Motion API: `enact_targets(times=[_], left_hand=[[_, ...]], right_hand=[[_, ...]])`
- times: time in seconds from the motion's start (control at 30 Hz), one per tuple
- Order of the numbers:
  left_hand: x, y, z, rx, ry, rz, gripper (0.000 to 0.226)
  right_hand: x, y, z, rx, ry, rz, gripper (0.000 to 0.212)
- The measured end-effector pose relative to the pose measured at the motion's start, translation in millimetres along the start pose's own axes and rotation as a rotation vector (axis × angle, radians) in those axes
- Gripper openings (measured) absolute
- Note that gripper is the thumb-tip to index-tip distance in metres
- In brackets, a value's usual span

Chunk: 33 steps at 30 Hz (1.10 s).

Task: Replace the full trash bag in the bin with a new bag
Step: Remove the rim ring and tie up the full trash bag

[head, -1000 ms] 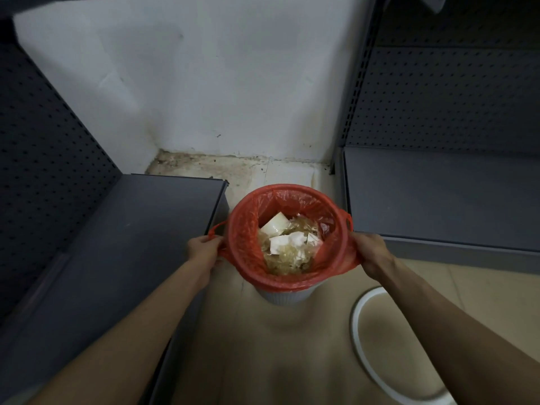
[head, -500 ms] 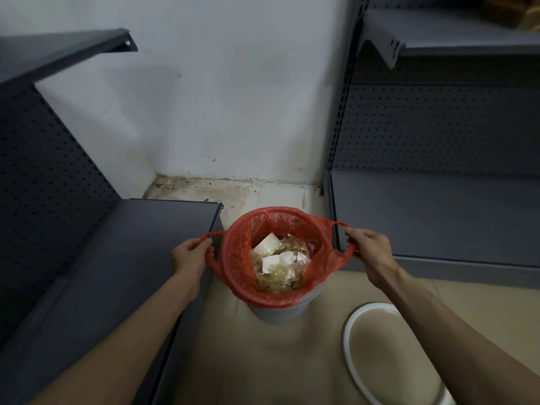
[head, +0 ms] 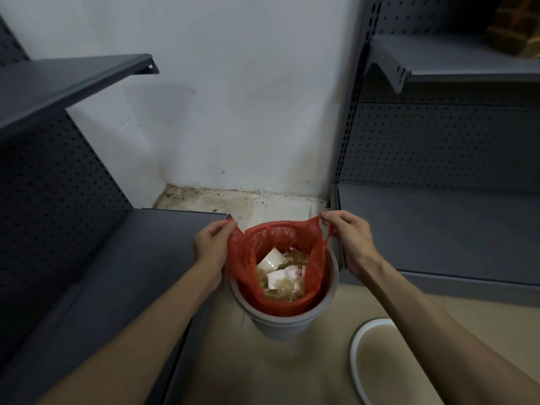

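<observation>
A red plastic trash bag [head: 245,258] sits in a small grey round bin [head: 280,323] on the floor, between two shelf units. White paper scraps and yellowish waste [head: 282,276] fill the bag. The bag's top edge is off the bin's rim and stands above it. My left hand [head: 211,244] pinches the bag's left handle. My right hand [head: 347,232] pinches the right handle, which is stretched upward. The bin's grey rim shows bare at the front and right.
Dark grey metal shelves [head: 96,287] with pegboard backs flank the bin on the left, and more shelves [head: 438,229] stand on the right. A white wall [head: 248,112] is behind, with a stained floor strip below it. A white ring [head: 355,355] lies on the beige floor at lower right.
Both hands have pulled the bag's handles up and off the bin's rim; the bag's mouth now stands above the bin. The camera has tilted upward.
</observation>
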<state>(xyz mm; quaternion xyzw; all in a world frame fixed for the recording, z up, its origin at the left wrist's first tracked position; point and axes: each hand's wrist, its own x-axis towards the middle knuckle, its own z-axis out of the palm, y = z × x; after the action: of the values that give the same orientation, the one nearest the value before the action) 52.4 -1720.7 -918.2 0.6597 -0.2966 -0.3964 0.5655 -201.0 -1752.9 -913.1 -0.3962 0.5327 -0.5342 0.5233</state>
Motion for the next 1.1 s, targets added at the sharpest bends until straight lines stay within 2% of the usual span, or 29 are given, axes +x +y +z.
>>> enact_targets(times=[0.1,0.27,0.43,0.6,0.77,0.93,1.03,1.1], left_hand=[[-3,17,11,0.007,-0.025,0.078,0.019],[-15,41,37,0.063,-0.182,0.276,0.011],[-31,39,56,0.152,-0.443,0.408,0.013],[-34,24,65,0.329,-0.512,0.462,0.02],[-34,26,68,0.377,-0.573,0.411,0.025],[-41,27,71,0.344,-0.623,0.299,0.025],[-40,26,64,0.251,-0.649,0.264,0.027],[-36,22,56,0.219,-0.623,0.222,0.04]], right_hand=[[-3,-7,18,0.04,-0.04,-0.023,0.022],[-13,-6,40,0.188,-0.093,-0.021,0.009],[-20,-2,41,0.128,-0.176,-0.011,0.006],[-39,-7,41,0.067,-0.349,0.021,0.02],[-44,-3,44,0.045,-0.319,0.035,0.015],[-41,6,54,-0.004,-0.238,0.031,0.034],[-40,9,54,0.062,-0.25,0.056,0.033],[-40,8,52,0.145,-0.279,0.105,0.028]])
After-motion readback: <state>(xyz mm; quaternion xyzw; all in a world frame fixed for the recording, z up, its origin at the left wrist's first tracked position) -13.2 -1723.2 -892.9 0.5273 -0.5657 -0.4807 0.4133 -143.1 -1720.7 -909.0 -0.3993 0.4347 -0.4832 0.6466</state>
